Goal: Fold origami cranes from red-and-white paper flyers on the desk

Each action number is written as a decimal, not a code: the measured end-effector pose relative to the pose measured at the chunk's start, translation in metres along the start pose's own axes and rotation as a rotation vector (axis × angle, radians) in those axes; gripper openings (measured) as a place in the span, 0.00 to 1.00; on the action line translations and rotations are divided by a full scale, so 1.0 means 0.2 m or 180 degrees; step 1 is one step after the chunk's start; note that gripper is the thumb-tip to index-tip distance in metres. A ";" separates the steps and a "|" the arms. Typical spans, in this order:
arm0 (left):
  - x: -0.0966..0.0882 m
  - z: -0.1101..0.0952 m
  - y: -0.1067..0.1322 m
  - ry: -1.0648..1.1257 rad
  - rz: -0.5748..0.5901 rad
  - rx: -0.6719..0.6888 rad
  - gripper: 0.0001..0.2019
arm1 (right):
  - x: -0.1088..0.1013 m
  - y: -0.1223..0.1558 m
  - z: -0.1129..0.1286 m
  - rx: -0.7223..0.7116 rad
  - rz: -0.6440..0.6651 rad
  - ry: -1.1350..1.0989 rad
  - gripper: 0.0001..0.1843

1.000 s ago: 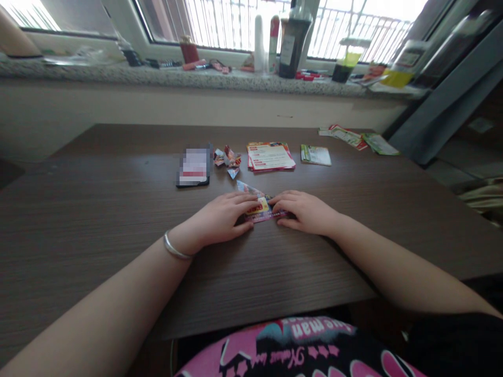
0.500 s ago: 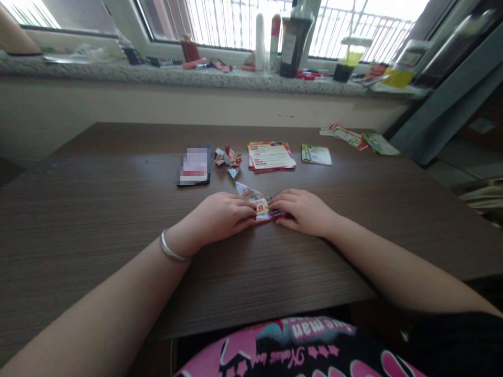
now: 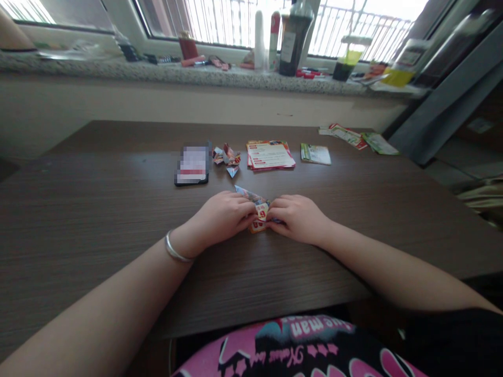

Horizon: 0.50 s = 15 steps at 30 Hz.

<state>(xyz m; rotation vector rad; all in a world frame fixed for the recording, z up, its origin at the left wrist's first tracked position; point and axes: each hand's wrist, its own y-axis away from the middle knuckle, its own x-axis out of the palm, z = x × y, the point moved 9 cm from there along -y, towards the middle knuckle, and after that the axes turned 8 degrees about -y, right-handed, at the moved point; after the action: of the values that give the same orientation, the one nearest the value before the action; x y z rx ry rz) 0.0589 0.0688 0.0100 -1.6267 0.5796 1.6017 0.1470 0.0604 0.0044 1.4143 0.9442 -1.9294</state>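
Note:
A folded piece of printed paper (image 3: 260, 213), with red figures on pale yellow and a pointed bluish corner, lies on the brown table between my hands. My left hand (image 3: 228, 217), a silver bangle at its wrist, pinches the paper's left side. On the right side, my right hand (image 3: 294, 217) grips it with bent fingers and thumb. Fingers hide part of both sides of the paper. Just beyond are small folded paper pieces (image 3: 228, 157), lying together in a loose cluster.
Behind the hands lie a phone (image 3: 192, 165) with a blurred screen, a stack of printed cards (image 3: 271, 155) and a smaller stack (image 3: 315, 154). More paper strips (image 3: 348, 136) rest at the table's far right. Bottles (image 3: 293, 44) and small items line the stone windowsill (image 3: 165, 73).
The paper's near edge has been turned up, so a second red-and-yellow patch shows below the first. My right hand has shifted slightly left and toward me.

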 end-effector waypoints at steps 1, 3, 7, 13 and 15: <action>0.00 0.00 0.00 0.0008 0.0008 -0.0056 0.14 | 0.00 0.00 -0.01 0.0056 0.0004 -0.0010 0.14; -0.01 0.01 0.00 0.0118 0.0008 -0.0158 0.14 | 0.00 0.00 -0.03 0.0203 -0.0005 -0.0047 0.12; 0.00 0.04 0.01 0.0373 -0.0005 -0.0390 0.23 | 0.00 0.00 -0.09 0.0498 -0.0090 -0.0263 0.10; 0.04 0.15 0.08 0.0094 -0.0417 -0.1088 0.37 | 0.01 0.01 -0.18 0.0873 -0.0184 -0.0742 0.09; 0.06 0.17 0.09 0.0211 -0.0435 -0.1166 0.41 | 0.01 0.01 -0.21 0.0980 -0.0222 -0.0933 0.09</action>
<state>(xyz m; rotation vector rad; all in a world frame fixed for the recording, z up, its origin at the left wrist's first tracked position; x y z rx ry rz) 0.0256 0.0870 -0.0031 -1.9463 0.2074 1.6241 0.1708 0.0926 -0.0065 1.2210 0.5851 -2.3328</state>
